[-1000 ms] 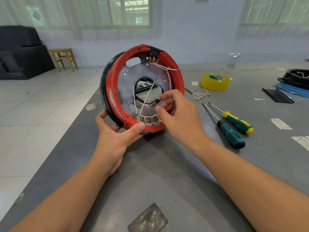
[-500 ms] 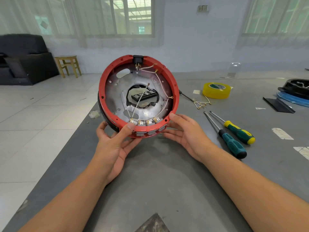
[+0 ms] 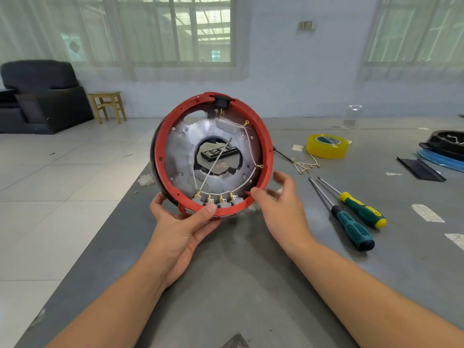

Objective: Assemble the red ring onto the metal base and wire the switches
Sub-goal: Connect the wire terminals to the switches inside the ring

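Red ring (image 3: 266, 149) seated around metal base (image 3: 180, 149), held upright above grey table (image 3: 238, 285). Left hand (image 3: 180, 229): fingers curled behind lower rim, thumb pressing by switches (image 3: 216, 200). Right hand (image 3: 283, 204): fingers spread, relaxed, thumb apparently touching rim (motion-blurred). White wires (image 3: 213, 164) across base. Two screwdrivers (image 3: 351, 222) at right.

One red ring (image 3: 266, 156), four switches (image 3: 216, 200), two screwdrivers (image 3: 351, 228), one yellow tape roll (image 3: 326, 146), two hands (image 3: 180, 229).

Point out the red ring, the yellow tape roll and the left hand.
red ring (image 3: 266, 144), head view, right side of its rim.
yellow tape roll (image 3: 326, 150), head view, outer wall.
left hand (image 3: 179, 231), head view, palm.
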Motion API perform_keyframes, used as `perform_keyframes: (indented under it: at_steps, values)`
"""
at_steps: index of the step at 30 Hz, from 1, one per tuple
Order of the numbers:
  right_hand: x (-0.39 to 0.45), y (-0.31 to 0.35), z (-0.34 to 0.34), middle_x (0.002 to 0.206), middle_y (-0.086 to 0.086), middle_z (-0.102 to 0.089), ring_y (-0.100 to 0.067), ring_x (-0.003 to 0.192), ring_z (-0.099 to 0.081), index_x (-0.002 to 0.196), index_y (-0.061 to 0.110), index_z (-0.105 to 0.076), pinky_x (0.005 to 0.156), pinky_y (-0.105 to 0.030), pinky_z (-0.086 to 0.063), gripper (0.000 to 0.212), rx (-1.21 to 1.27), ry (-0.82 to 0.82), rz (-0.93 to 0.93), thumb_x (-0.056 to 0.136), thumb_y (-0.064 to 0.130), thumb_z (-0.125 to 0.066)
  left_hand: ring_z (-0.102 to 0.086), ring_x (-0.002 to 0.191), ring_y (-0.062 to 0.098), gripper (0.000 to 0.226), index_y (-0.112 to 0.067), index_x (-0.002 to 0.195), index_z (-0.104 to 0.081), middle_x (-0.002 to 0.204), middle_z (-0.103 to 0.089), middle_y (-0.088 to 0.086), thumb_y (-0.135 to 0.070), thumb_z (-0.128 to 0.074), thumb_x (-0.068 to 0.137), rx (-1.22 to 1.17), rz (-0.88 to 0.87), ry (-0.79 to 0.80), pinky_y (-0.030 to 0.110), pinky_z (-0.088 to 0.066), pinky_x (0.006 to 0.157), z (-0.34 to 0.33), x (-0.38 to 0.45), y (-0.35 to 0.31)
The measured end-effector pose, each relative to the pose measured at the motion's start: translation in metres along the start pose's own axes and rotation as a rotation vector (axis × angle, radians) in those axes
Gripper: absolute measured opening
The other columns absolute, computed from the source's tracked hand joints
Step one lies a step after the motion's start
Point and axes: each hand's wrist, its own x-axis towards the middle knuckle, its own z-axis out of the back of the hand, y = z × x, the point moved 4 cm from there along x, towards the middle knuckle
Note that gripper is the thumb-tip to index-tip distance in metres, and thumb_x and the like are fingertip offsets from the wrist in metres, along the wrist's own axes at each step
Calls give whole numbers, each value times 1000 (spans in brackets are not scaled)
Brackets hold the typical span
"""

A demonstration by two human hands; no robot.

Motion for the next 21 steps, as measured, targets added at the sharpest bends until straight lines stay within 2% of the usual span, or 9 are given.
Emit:
perform_keyframes:
  at_steps: [2,4,5,6,8,10,13,19,21]
  values:
    - [-7,24,9,119,21,-49,-7,114,-50,121,32,-52,94,-20,-42,37,-237,-181,298,88,30,-68,-73,114,41,98,-46,133,-33,125,-73,21,2,-89,68,34,-7,-9,54,-63,88,-1,0,1]
    - [-17,46,5,106,20,-54,-8,105,-51,103,31,-59,88,-16,-40,17,-319,-158,535,88,25,-65,-74,113,39,101,-46,134,-31,120,-76,20,-2,-90,64,69,-10,-5,50,-65,83,-3,-1,2]
    - [-21,53,0,102,17,-57,-8,102,-53,97,28,-63,86,-16,-41,9,-348,-127,592,89,24,-64,-74,112,39,103,-46,134,-31,116,-77,19,-3,-91,63,82,-12,0,49,-65,82,-4,-1,2]
    - [-25,57,-5,102,14,-59,-9,100,-55,96,27,-67,86,-17,-43,7,-370,-88,601,90,26,-63,-74,112,40,104,-46,134,-31,114,-76,20,-3,-91,61,86,-15,4,49,-65,81,-5,-1,2]
    - [-28,60,-17,108,12,-61,-9,99,-59,107,28,-71,89,-23,-47,16,-393,24,505,94,31,-63,-73,111,44,105,-47,133,-31,119,-73,27,0,-90,60,80,-18,8,51,-64,81,-6,-3,2]
    - [-29,58,-26,117,12,-62,-7,103,-60,121,31,-69,95,-27,-49,26,-364,125,398,96,35,-63,-73,110,44,108,-49,135,-31,126,-67,32,2,-90,60,88,-23,15,51,-64,81,-7,-4,1]
    - [-30,59,-33,127,18,-59,-2,114,-55,132,31,-64,101,-28,-49,34,-297,203,371,98,32,-62,-74,110,41,114,-51,139,-29,130,-65,32,1,-92,60,104,-26,31,51,-64,83,-8,-5,0]
    - [-40,56,-35,127,25,-57,3,121,-53,130,30,-67,99,-17,-46,32,-213,177,453,98,33,-60,-78,101,36,109,-52,137,-29,110,-76,20,-1,-92,63,142,-31,50,43,-65,79,-11,-8,-1]
    - [-45,56,-37,126,24,-56,-1,120,-56,128,26,-68,98,-18,-48,30,-195,168,497,99,31,-60,-78,100,34,109,-52,136,-26,107,-78,18,-4,-91,63,144,-27,53,40,-65,77,-12,-10,-3]
